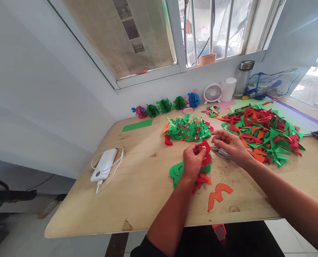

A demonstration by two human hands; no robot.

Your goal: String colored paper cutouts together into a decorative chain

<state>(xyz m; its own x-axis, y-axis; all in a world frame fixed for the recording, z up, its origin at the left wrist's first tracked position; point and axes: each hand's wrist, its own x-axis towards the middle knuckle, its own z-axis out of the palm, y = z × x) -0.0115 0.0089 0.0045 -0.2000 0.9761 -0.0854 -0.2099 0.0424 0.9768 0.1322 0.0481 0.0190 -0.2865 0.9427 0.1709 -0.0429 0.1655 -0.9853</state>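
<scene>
Near the middle of the wooden table, my left hand [193, 160] pinches a red paper piece [206, 147] between thumb and fingers. My right hand [230, 145] is just right of it, its fingers curled beside the metal tips of a pair of scissors [221, 152] that lies under or against the hand; whether it grips anything is unclear. Beneath my left hand is a stack of green paper shapes [177, 172], with red and orange pieces beside it. An orange curved paper piece [219, 195] lies closer to the front edge.
Behind the hands is a pile of small green cutouts [187, 128]. Right of them spreads a big heap of red, green and orange scraps [266, 132]. A white power bank [104, 165] with cable lies left. A fan [213, 93] and glass bottle [243, 80] stand by the wall.
</scene>
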